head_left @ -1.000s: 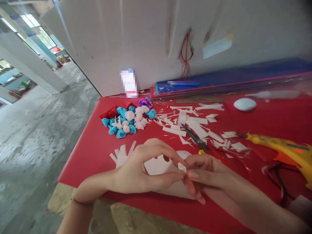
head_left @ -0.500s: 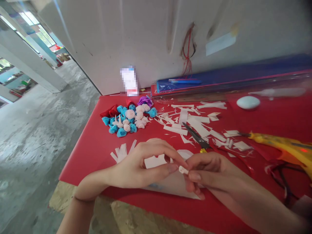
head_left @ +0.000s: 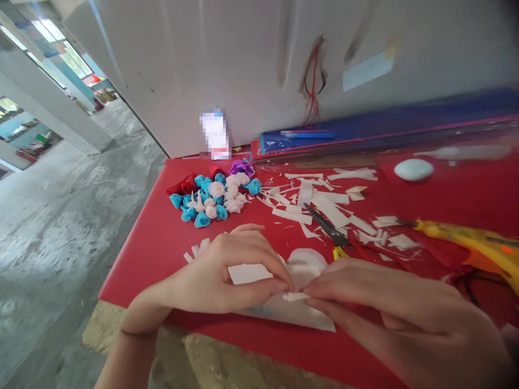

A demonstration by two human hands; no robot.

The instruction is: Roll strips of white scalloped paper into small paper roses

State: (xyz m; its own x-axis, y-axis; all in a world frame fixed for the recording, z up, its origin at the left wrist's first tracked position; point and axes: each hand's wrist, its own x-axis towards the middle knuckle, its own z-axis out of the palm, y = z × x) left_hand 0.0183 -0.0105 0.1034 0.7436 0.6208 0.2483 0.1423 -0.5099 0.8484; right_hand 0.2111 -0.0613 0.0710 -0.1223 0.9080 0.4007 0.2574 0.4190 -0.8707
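Observation:
Between my two hands is a small rolled white piece (head_left: 295, 296). The thumb and fingertips of my left hand (head_left: 239, 273) pinch its left end. My right hand (head_left: 365, 292) holds its right end between thumb and forefinger. Beneath them a white sheet (head_left: 300, 313) with a faint blue mark lies on the red table, and a round white item (head_left: 308, 259) sits behind my fingertips. White strips (head_left: 198, 248) are partly covered by my left hand. Blue, pink, red and purple paper flowers (head_left: 217, 190) are grouped farther back.
Scissors (head_left: 330, 227) lie among white paper scraps (head_left: 328, 208). To the right are a yellow glue gun (head_left: 466, 237) and a white egg-shaped object (head_left: 413, 170). A blurred phone (head_left: 215, 135) leans at the back wall, beside a blue plastic-wrapped pack (head_left: 365, 127).
The small white piece has moved slightly left and down and turned lengthwise. My right hand has rolled over, its back now showing more, and its fingers have come closer together.

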